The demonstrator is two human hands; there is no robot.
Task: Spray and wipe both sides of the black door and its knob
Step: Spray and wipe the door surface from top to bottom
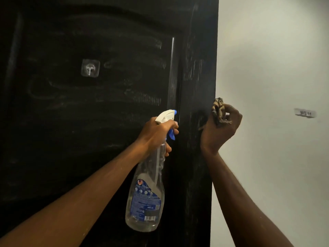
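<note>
Our left hand (156,132) is wrapped round the neck of the spray bottle (146,202), fingers curled over the top just under the white spray head (165,115). The blue trigger (172,134) pokes out below the fingers; we cannot tell whether a finger is pressing it. The bottle is clear plastic with a blue label low on its body. It hangs tilted, base towards us and nozzle aimed up and to the right, close to the face of the black door (89,122).

That door fills the left and middle of what we see. Its surface is matt black with a raised panel moulding, and pale, streaky smears run across the panel in long sideways loops. More pale scuffing shows on the vertical strip beside the door's right edge. A clear stick-on hook (90,67) sits on the panel, above and to the left of the bottle.

Our right hand (219,132) is raised at the door's right edge, wrist bent, back of the hand towards us. Its fingers are closed round a bunched, striped cloth (218,111), which sticks out above the knuckles and lies just against the edge of the door. Both forearms reach up from the bottom of the view, well apart.

Right of the door is a white wall (276,68) with a small label (305,113) on it, too blurred to read surely.
</note>
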